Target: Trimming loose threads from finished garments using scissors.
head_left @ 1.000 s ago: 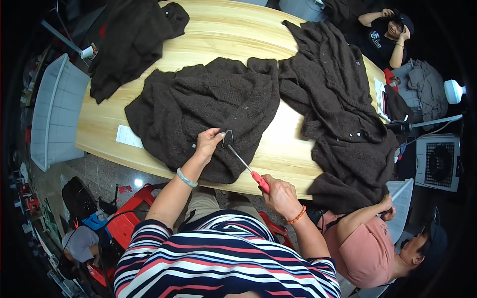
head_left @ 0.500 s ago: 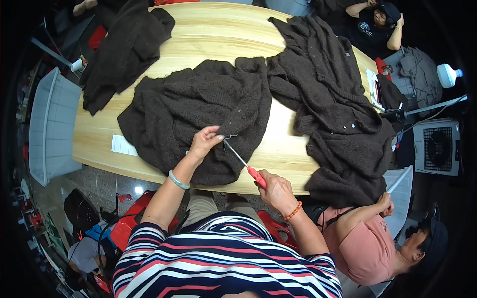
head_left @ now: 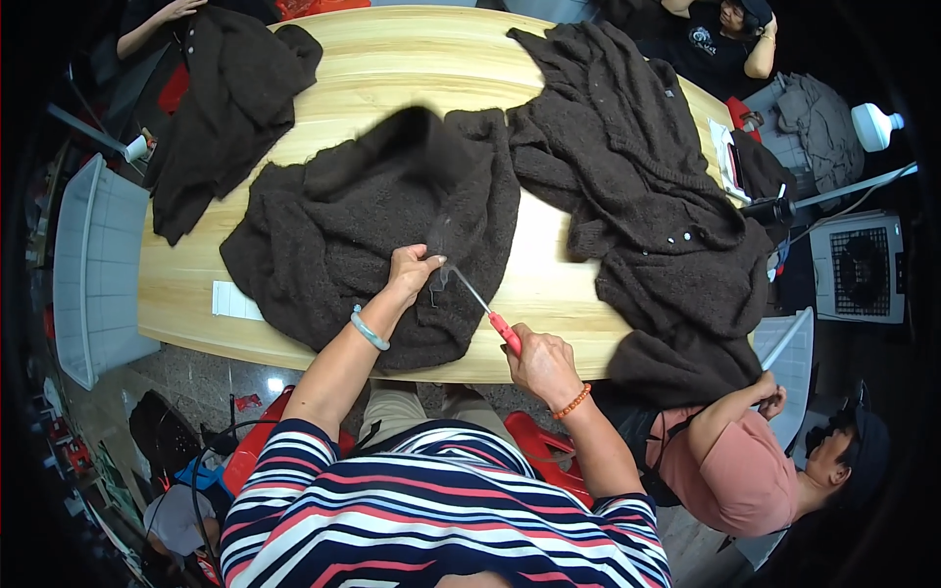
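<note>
A dark brown knitted sweater (head_left: 363, 225) lies spread on the wooden table (head_left: 392, 69) in front of me. My left hand (head_left: 412, 271) pinches the knit near its lower middle. My right hand (head_left: 541, 365) grips the red handle of a thin metal-tipped tool (head_left: 482, 312). The tool's tip points up-left to the spot pinched by my left hand. A light bracelet is on my left wrist and an orange one on my right.
A second brown sweater (head_left: 647, 196) lies at the right, a third (head_left: 225, 108) at the far left. A white paper slip (head_left: 235, 301) sits near the front edge. A grey bin (head_left: 93, 265) stands left. Other people sit at the right (head_left: 745, 470) and far side (head_left: 725, 39).
My left hand has slid a little to the right along the knit while the tool tip stays at the pinched spot. The view has shifted slightly; the sweater's upper part looks blurred from motion.
</note>
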